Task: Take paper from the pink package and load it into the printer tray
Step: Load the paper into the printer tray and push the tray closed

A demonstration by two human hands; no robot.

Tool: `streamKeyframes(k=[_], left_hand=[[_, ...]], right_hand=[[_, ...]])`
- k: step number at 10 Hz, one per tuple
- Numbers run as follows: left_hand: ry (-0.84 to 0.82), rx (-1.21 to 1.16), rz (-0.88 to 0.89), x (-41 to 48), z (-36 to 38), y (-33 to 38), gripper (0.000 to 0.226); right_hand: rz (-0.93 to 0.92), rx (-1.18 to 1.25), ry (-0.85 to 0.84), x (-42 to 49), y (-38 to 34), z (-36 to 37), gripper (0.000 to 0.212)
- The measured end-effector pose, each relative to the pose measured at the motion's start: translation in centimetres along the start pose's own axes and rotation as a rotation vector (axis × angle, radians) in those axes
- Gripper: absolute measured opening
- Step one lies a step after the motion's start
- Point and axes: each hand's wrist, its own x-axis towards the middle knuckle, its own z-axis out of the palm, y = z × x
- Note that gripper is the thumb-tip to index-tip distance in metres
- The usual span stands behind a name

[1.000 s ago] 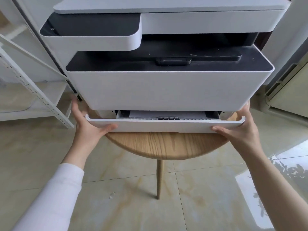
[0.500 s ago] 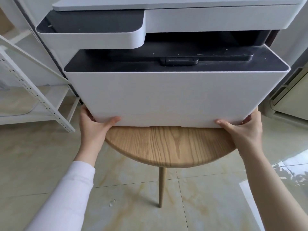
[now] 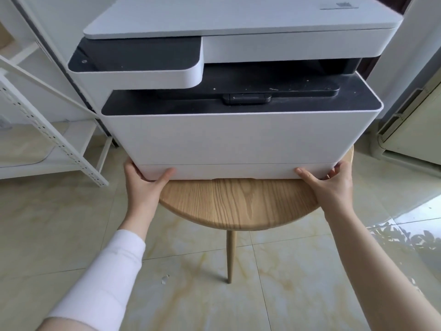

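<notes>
A white long sleeve [image 3: 105, 278] reaches the left wrist; left hand [image 3: 143, 185] and right hand [image 3: 331, 185] are bare.

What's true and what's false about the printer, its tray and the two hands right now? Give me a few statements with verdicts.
1. The paper tray sits closed, flush with the front of the printer. True.
2. The left hand holds a sheet of paper. False: it grips the tray's left corner.
3. The printer stands on a round wooden table. True.
4. The right hand rests on the printer's top lid. False: it grips the tray's right corner.
</notes>
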Motion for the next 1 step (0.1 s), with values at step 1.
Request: streamKeyframes(k=[1], left_hand=[[-0.007,-0.019,-0.097,-1.92,0.16,0.85,0.08]], right_hand=[[0.046,0.038,0.029,-2.63,-0.6,0.28,0.076]])
